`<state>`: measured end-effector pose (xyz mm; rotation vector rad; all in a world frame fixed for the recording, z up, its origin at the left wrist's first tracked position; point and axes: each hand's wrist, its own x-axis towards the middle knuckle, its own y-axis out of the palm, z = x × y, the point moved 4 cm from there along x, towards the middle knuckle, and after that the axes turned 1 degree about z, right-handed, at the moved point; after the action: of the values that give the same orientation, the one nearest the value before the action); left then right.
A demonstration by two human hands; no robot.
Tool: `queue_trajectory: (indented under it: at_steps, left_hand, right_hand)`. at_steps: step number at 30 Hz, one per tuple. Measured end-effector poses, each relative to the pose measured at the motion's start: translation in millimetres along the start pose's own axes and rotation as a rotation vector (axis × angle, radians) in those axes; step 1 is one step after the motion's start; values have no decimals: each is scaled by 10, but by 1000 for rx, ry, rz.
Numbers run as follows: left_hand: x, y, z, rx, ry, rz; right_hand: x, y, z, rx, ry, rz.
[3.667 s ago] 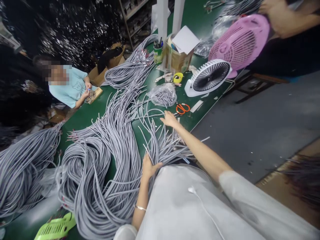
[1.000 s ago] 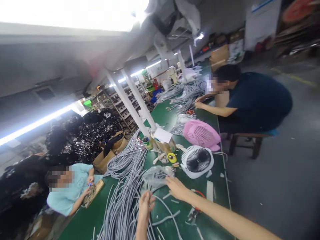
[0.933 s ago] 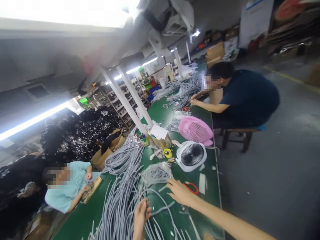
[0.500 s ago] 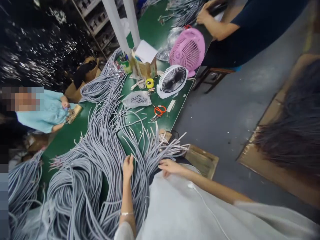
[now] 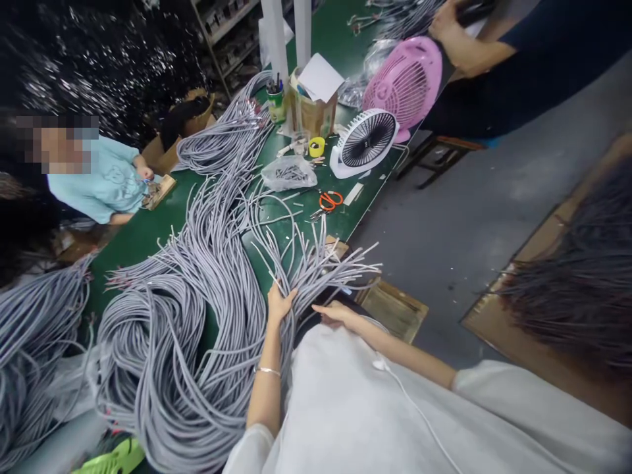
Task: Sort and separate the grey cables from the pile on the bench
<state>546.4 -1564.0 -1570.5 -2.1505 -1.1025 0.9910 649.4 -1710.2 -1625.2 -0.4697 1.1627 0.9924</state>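
My left hand [image 5: 280, 304] is wrapped round a bundle of grey cables [image 5: 309, 273] near its loose ends, thumb on the right side. The pale cut tips fan out up and to the right. Just right of the bundle, close to my shirt front, is my right hand [image 5: 338, 312]. Its index finger stretches toward the cables and the other fingers are partly hidden below; I see nothing held in it. A long swath of more grey cables [image 5: 224, 243] runs along the green table [image 5: 316, 234] to the left of my left hand, joining a large coil [image 5: 148, 329].
Orange-handled scissors [image 5: 330, 201], a plastic bag of small pieces [image 5: 289, 174], yellow tape [image 5: 316, 146], a white fan [image 5: 365, 145] and a pink fan [image 5: 407, 82] stand or lie ahead. A wooden stool [image 5: 395, 309] is at right. Co-workers sit at left and far right.
My left hand has moved up and right and closed round the loose cable bundle. My right hand has drawn slightly away from the cables. The view has shifted, showing a green object at lower left.
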Motion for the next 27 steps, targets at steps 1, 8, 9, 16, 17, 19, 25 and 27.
queue_trajectory:
  at_steps: [1,8,9,16,17,19,25,27]
  left_hand:
    - [22,-11,-7,5,-1,-2]
    - [12,-31,-42,40,-100,3]
    - [4,-34,-45,47,-126,7]
    - [41,-76,-79,129,-265,134]
    - [55,-80,-89,137,-276,169]
    - [75,-86,-113,143,-291,238]
    - [55,-168,-161,114,-275,337]
    - [62,-236,-150,113,-245,333]
  right_hand:
    - [14,0,3,32,-5,5]
    - [31,9,39,233,-168,-14]
    - [26,15,44,233,-185,-14]
    - [21,60,201,-4,-293,-63]
    - [21,53,227,-67,-304,-81]
    - [12,43,293,-195,-341,-119]
    - [-58,258,691,-523,-577,-89]
    - [-59,396,856,-627,-615,-44]
